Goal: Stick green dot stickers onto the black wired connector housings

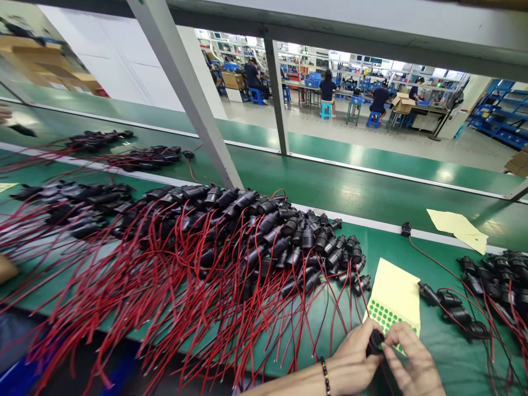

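Observation:
My left hand (355,356), with a beaded bracelet on its wrist, is closed around a black cylindrical socket (374,342) at the lower right. The thumb and forefinger of my right hand (412,360) pinch a small green round sticker (380,346) against the socket's end. Just behind both hands lies a pale yellow sticker sheet (396,280) with rows of green dots, its near part covered by my fingers. Left of the hands spreads a big heap of black sockets (264,231) with long red wires (185,286) trailing toward the table's near edge.
More black sockets (505,275) lie at the right. Yellow paper pieces (457,226) and a single socket (406,229) are farther back. A grey metal post (190,93) rises behind the heap. Another person's arm (6,269) and a hand (5,115) show at the left edge.

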The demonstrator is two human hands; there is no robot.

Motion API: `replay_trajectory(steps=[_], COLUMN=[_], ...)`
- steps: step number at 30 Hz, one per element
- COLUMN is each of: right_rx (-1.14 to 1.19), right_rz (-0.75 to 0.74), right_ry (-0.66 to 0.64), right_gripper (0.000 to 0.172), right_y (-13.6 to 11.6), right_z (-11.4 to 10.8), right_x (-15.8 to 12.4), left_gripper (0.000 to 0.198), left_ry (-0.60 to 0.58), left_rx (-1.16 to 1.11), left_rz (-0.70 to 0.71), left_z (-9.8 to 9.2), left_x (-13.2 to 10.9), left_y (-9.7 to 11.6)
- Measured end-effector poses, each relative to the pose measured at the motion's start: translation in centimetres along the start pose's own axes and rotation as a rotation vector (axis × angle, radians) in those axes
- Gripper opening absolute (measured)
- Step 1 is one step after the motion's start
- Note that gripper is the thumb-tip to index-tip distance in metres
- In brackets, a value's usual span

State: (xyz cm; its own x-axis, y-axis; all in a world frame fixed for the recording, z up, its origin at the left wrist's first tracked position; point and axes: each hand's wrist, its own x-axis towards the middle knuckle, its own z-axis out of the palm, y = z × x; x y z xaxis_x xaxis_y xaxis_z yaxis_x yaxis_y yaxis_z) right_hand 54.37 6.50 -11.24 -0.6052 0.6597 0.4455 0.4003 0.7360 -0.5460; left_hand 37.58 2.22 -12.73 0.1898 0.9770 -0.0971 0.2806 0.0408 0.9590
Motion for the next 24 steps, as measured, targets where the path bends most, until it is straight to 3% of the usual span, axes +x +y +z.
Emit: replay_trajectory(steps=[7, 19, 24], right_rx=[-0.077, -0.225, -0.196], right_rz=[-0.088, -0.273, -0.236], right_ry=[0.141, 0.055, 0.155], right_gripper=[0.025, 0.021, 0.020], right_y=[0.8, 1.4, 2.2], right_z=[1.5, 0.9, 1.9], right_x=[-2.3, -1.8, -3.0], left_gripper=[0.031, 0.034, 0.035], left_ry=[0.032, 0.044, 0.038], left_rx=[-0.070, -0.020, -0.042], left_rz=[0.029, 0.041, 0.029], left_z=[0.0, 0.2, 0.3], left_x=[-0.1, 0.1, 0.0], left_y=[0.2, -0.2, -0.2])
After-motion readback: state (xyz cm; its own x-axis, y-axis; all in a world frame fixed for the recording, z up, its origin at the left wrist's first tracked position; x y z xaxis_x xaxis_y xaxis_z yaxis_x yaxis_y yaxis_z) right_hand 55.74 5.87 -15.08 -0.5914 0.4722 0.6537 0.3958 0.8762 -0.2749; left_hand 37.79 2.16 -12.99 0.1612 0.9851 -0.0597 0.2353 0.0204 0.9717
